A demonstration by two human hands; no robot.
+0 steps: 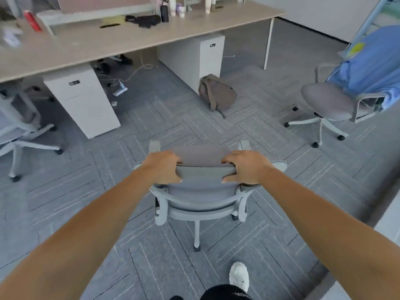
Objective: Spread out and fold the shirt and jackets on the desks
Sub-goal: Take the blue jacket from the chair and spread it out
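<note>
Matt wood desk point(138, 37), mesh-cloth chair point(201, 191)

left hand point(162, 167) and right hand point(246, 167) both grip the top of the near chair point(201, 187), which stands between the person and the desk point(108, 42). open carpet point(173, 118) runs from it to the desk. backpack point(216, 94) on the floor against the right cabinet point(194, 55). the gap to the left cabinet point(84, 105) holds a power strip point(120, 88) and cables. left chair point(17, 126) sits at the desk's left end. right chair point(326, 100) with blue garment point(374, 61) stands well to the right. desk front has room; the back is crowded with a can point(32, 20), black garment point(147, 20), bottle point(164, 13) and cups point(181, 11).
</note>
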